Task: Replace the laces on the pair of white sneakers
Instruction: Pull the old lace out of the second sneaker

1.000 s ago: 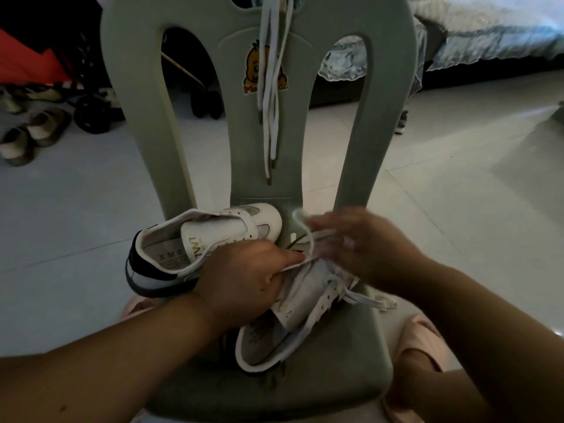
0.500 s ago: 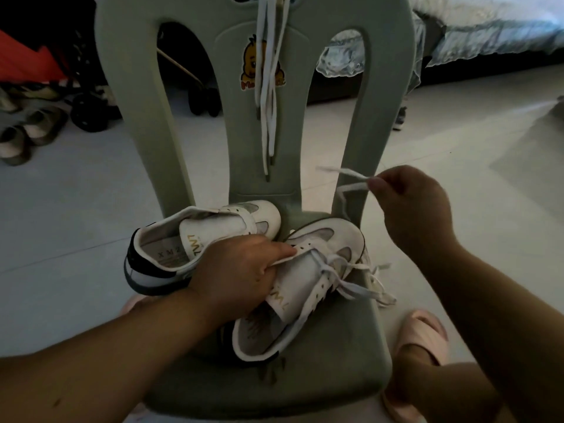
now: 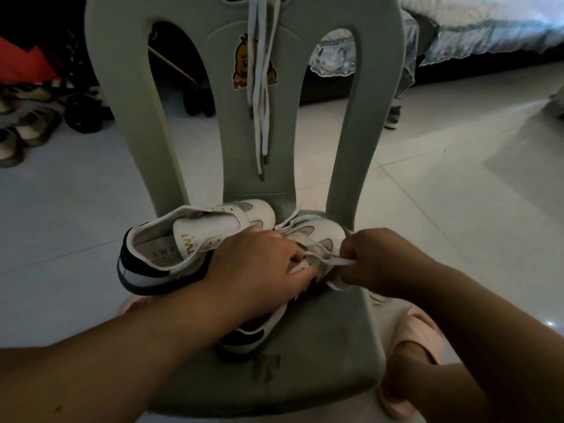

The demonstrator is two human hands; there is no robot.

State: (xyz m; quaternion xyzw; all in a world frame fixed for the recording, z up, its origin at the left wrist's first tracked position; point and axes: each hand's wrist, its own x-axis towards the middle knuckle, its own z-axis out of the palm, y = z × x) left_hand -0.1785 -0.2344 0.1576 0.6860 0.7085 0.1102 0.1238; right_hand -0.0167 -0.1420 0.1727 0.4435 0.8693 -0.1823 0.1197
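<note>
The right hand (image 3: 375,261) is curled into a loose fist and pinches a white lace (image 3: 343,262) between thumb and fingers, the strand running taut from the fist to the eyelets of a white sneaker (image 3: 317,233). The left hand (image 3: 259,270) lies over that same sneaker, its fingers bent down around the tongue and eyelet row, gripping the shoe against the seat of a pale green plastic chair (image 3: 323,346). This sneaker lies along the middle of the chair seat, its toe toward the chair back and its dark heel patch toward the front edge, much of it hidden under the left hand and wrist.

The second white sneaker (image 3: 189,239) rests on the left side of the chair seat, touching the first, with its heel hanging past the seat's left edge; no lace shows in its eyelets and its tongue stands free.

A bundle of white spare laces (image 3: 259,102) hangs down the centre slat of the chair back, crossing a yellow duck sticker (image 3: 242,62). A foot in a pink slipper (image 3: 421,328) stands on the tiled floor just beside the chair's front right corner.
</note>
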